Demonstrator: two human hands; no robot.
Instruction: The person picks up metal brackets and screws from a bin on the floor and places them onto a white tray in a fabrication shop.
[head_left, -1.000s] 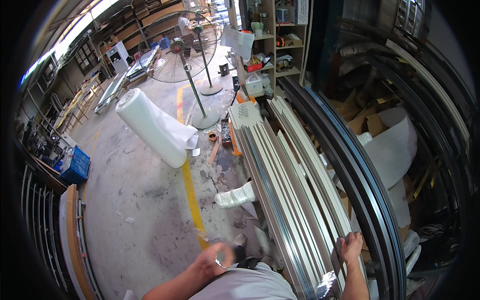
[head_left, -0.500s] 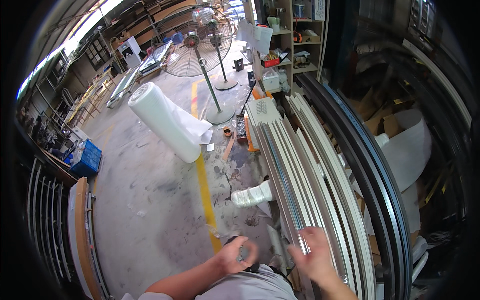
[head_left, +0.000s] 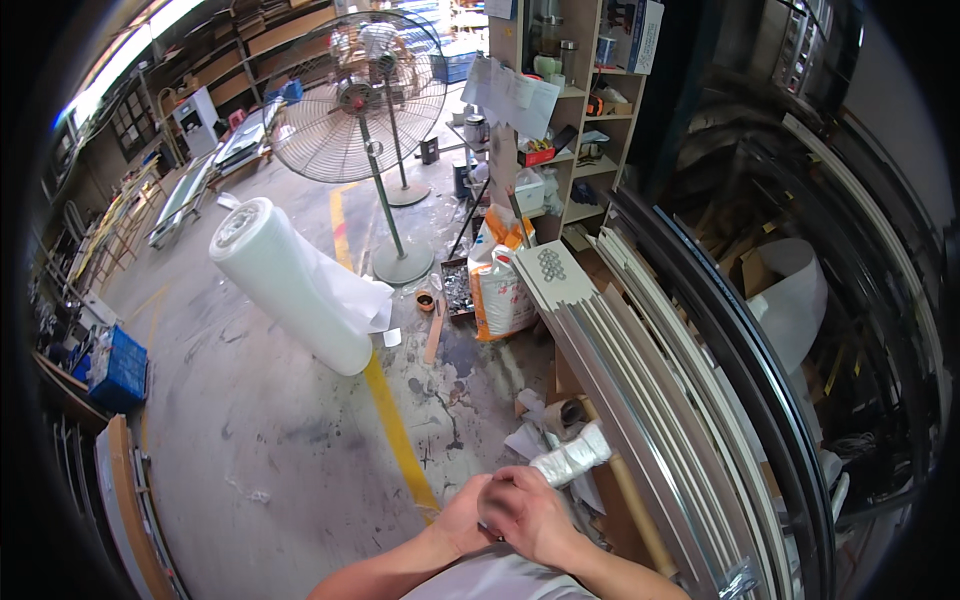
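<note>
My left hand point(head_left: 462, 520) and my right hand point(head_left: 540, 520) meet low in front of my body, fingers curled in against each other. A dark, blurred patch shows between them; whether it is an object or shadow I cannot make out. Just beyond my right hand lies a bundle wrapped in clear film point(head_left: 578, 455). Long pale metal profiles point(head_left: 665, 430) are stacked to the right of my hands, not touched by either. A crumpled bit of clear film point(head_left: 738, 578) clings to their near end.
A big white foam roll point(head_left: 295, 290) leans on the floor ahead, left of a yellow line point(head_left: 395, 440). Beyond are two pedestal fans point(head_left: 390, 225), a white-and-orange sack point(head_left: 500, 290) and a shelf unit point(head_left: 590, 150). Dark profiles point(head_left: 740, 320) run along the right; a blue crate point(head_left: 118, 368) stands left.
My hands were apart, the right one over the profiles; it has moved left and now meets the left hand. The view has shifted, bringing the sack fully into sight.
</note>
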